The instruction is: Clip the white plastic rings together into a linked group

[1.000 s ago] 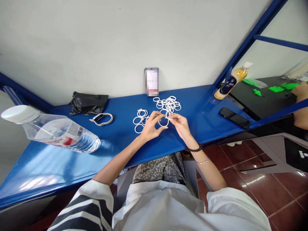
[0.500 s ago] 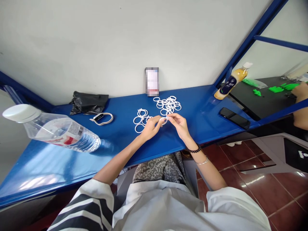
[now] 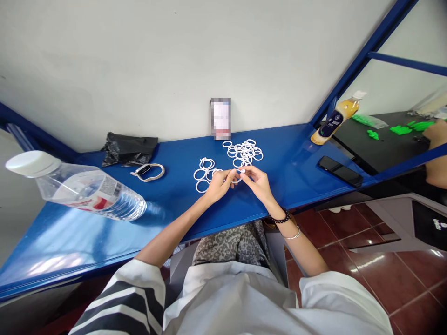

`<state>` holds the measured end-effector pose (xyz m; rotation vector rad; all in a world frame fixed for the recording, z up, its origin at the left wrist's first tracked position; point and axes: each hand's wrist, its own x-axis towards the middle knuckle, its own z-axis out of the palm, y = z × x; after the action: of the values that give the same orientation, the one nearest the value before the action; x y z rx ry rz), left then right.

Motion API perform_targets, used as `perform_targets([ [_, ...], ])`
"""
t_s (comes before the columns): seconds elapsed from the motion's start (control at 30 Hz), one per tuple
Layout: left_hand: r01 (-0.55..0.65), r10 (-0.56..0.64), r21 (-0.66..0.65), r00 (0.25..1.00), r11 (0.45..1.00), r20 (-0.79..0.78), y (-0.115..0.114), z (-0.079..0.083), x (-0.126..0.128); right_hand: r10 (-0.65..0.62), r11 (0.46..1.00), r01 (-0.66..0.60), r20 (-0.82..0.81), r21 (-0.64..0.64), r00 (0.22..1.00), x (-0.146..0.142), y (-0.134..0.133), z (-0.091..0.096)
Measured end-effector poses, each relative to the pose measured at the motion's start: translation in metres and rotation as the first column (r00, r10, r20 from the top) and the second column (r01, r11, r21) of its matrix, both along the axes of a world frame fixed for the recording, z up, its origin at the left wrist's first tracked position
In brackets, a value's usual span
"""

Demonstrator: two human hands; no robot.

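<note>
My left hand (image 3: 218, 185) and my right hand (image 3: 256, 182) meet over the blue table (image 3: 174, 195), fingertips pinched together on one white plastic ring (image 3: 237, 175). Most of that ring is hidden by my fingers. Just left of my left hand lies a small cluster of joined white rings (image 3: 203, 174). Behind my hands, near the wall, sits a loose pile of several white rings (image 3: 244, 151).
A clear water bottle (image 3: 84, 188) lies at the left, with a watch (image 3: 148, 171) and a black bag (image 3: 129, 150) behind it. A small card (image 3: 220, 118) leans on the wall. A juice bottle (image 3: 335, 118) and a dark phone (image 3: 340, 170) are at the right.
My hands have drawn closer together and squeezed the ring, which showed as an open loop a second ago and is now mostly hidden between my fingertips.
</note>
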<state>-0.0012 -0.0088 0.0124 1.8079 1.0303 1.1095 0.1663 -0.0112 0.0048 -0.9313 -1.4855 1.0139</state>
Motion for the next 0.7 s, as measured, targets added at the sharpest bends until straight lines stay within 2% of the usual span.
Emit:
perform_targets([
  [0.33, 0.071, -0.071, 0.058, 0.997, 0.996, -0.006, -0.0011, 0.0046, 0.0003, -0.167, 0.981, 0.15, 0.144, 0.123, 0.975, 0.0001, -0.0007, 0.001],
  [0.53, 0.168, -0.162, -0.058, 0.981, 0.984, 0.105, 0.0027, -0.0007, 0.001, -0.202, 0.971, 0.174, 0.173, 0.164, 0.964, 0.0019, -0.0012, 0.002],
  [0.7, 0.214, -0.189, -0.129, 0.965, 0.968, 0.183, 0.0051, -0.0033, 0.0005, -0.182, 0.974, 0.155, 0.163, 0.165, 0.97, 0.0027, -0.0014, 0.0027],
])
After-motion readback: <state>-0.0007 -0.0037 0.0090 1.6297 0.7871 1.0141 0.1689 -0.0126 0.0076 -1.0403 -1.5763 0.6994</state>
